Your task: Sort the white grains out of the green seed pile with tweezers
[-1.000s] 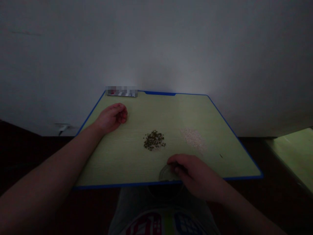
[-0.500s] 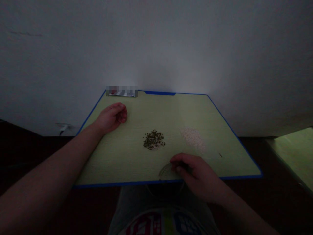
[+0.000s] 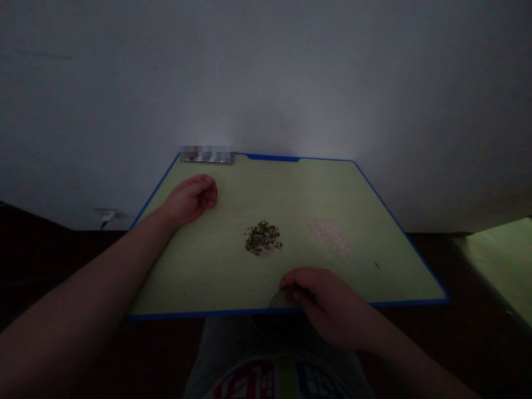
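My left hand (image 3: 193, 198) rests on the left side of the pale, blue-edged tabletop (image 3: 224, 288), its fingers curled in and nothing visible in them. My right hand (image 3: 326, 305) is low over the front edge, thumb and fingers drawn together. A faint, curved, see-through shape (image 3: 275, 300) shows at its fingertips, too dim to name. Between the hands lies a small heap of dark green beans (image 3: 262, 237), with some pale grains at its near side. To the right is a spread patch of whitish grains (image 3: 330, 235), beyond my right hand.
A small dark sliver (image 3: 377, 265) lies right of the grains. A blurred-out object (image 3: 206, 155) sits at the back left corner. The wall (image 3: 266, 83) rises behind the table. Under the front edge, above my lap, is a dark rounded shape (image 3: 278, 324).
My right hand has moved slightly left and toward me, and the faint curved shape at its fingertips shows less. My left hand and the heaps stay in place.
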`<control>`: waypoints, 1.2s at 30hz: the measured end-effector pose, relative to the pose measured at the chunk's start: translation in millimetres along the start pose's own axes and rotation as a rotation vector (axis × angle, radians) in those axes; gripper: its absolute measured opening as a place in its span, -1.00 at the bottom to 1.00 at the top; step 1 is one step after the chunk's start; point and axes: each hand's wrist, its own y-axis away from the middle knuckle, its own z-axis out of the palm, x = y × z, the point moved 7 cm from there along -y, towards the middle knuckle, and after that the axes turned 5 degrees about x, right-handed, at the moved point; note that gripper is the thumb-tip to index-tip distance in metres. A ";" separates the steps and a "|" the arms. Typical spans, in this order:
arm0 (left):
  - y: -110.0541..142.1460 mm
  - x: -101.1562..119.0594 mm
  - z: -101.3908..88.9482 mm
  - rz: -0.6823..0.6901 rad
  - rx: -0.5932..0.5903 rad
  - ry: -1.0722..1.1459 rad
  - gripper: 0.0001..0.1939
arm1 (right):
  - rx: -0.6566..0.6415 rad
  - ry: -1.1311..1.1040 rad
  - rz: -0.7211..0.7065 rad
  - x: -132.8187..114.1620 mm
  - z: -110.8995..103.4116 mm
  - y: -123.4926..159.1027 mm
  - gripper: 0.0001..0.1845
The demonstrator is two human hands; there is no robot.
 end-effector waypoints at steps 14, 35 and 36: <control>-0.3 2.9 1.9 0.024 -0.042 0.003 -0.83 | 0.476 0.418 -0.300 4.5 -15.2 10.4 -0.66; -1.0 3.2 2.9 0.003 -0.039 0.010 -0.83 | 0.546 0.632 -0.300 4.6 -16.7 5.0 -0.63; -0.7 3.5 3.1 0.004 -0.039 0.006 -0.83 | 0.543 0.624 -0.298 3.4 -15.0 1.8 -0.63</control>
